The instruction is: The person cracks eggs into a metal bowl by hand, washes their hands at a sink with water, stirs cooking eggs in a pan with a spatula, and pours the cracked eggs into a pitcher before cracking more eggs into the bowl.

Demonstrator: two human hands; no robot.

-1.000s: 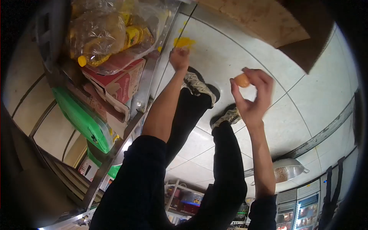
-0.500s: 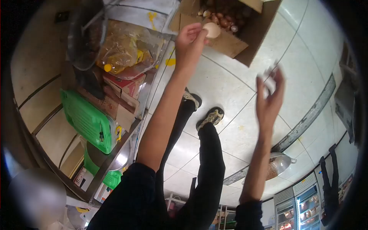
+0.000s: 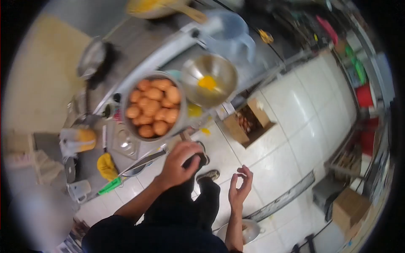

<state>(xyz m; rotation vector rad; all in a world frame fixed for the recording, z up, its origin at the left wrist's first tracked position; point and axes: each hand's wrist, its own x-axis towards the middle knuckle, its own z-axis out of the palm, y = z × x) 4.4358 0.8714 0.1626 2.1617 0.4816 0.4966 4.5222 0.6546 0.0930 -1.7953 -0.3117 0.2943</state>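
My left hand (image 3: pixel 182 163) is just below the bowl of eggs, with the thumb apart from the bent fingers and nothing seen between them. Over the floor to the right, my right hand (image 3: pixel 240 186) is loosely curled, its thumb and fingers apart and holding nothing. Several brown eggs (image 3: pixel 152 105) fill a round metal pot (image 3: pixel 183 110) on the counter. Beside it is a steel bowl (image 3: pixel 225 74) with yellow egg (image 3: pixel 207 82) at its bottom. An open cardboard box (image 3: pixel 262 135) with eggshells (image 3: pixel 244 122) stands on the floor below the counter edge.
A clear plastic jug (image 3: pixel 230 31) stands behind the steel bowl. A pan (image 3: pixel 93 57), a yellow-filled blender jug (image 3: pixel 80 139) and a yellow utensil (image 3: pixel 107 167) lie to the left. Another metal bowl (image 3: pixel 252 232) is by my right forearm.
My view has swung up to the counter, bringing the eggs and steel bowl into sight. My left hand has left the box and the eggshell is gone from it. Both hands have drawn back.
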